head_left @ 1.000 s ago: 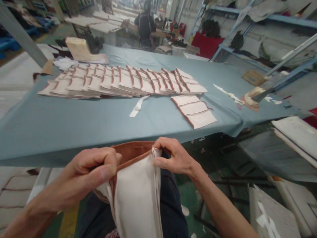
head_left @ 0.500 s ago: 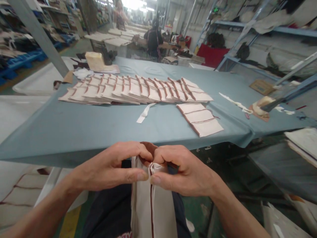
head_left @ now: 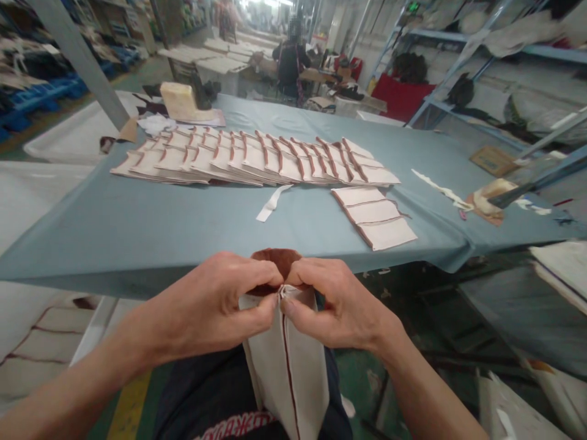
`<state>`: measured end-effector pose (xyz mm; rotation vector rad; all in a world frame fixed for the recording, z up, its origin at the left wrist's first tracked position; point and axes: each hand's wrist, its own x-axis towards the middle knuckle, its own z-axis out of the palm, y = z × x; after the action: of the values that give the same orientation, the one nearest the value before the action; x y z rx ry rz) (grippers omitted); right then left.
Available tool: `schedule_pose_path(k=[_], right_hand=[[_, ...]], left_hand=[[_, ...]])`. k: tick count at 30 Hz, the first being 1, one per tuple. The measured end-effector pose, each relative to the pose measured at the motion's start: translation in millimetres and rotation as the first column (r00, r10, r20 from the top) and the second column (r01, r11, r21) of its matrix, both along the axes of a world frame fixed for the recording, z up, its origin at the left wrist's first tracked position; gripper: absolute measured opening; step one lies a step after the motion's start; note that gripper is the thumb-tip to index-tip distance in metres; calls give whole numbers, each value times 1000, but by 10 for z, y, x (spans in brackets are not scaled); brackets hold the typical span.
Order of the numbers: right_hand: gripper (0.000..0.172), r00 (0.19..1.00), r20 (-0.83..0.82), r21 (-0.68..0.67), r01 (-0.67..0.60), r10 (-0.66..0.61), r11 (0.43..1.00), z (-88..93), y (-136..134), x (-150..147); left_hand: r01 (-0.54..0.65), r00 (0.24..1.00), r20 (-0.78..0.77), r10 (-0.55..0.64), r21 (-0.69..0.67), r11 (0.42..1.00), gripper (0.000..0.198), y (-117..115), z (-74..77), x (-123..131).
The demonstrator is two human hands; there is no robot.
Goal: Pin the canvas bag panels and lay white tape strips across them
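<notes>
Over my lap, both hands pinch the top edge of a stack of cream fabric pieces with brown backing (head_left: 288, 360). My left hand (head_left: 215, 305) is closed on the stack's left corner, thumb pressed against the front layer. My right hand (head_left: 334, 302) is closed on the right corner, its thumb tip touching the left thumb. A brown flap (head_left: 274, 258) bulges up between the fingers. The stack hangs down across my dark trousers.
A blue-grey table (head_left: 137, 232) stands in front, bearing a long overlapped row of cream pieces with brown edges (head_left: 247, 160), a small group of three pieces (head_left: 373, 217) and a loose white strip (head_left: 273, 203). A person works at a far table (head_left: 291, 61). Metal shelving stands at the right.
The hands came together from the stack's two corners to its top middle, closing the layers. The brown flap now shows above the fingers, and the view has tilted up slightly.
</notes>
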<state>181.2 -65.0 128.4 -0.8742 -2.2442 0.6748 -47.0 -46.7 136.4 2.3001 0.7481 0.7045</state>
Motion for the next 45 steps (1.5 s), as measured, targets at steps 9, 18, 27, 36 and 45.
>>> schedule_pose_path(k=[9, 18, 27, 36, 45], right_hand=[[5, 993, -112, -50, -42, 36, 998, -143, 25, -29], [12, 992, -13, 220, 122, -122, 968, -65, -61, -97], [12, 981, -96, -99, 158, -167, 982, 20, -181, -146], [10, 985, 22, 136, 165, -170, 977, 48, -227, -151], [10, 977, -11, -133, 208, -211, 969, 103, -224, -208]], left_hand=[[19, 984, 174, 46, -356, 934, 22, -148, -146, 31], [-69, 964, 209, 162, -391, 918, 22, -150, -185, 23], [-165, 964, 146, 221, -320, 933, 31, -229, -39, 58], [-104, 965, 175, 194, -427, 898, 28, -213, -52, 13], [-90, 954, 225, 197, -414, 906, 23, -214, -83, 14]])
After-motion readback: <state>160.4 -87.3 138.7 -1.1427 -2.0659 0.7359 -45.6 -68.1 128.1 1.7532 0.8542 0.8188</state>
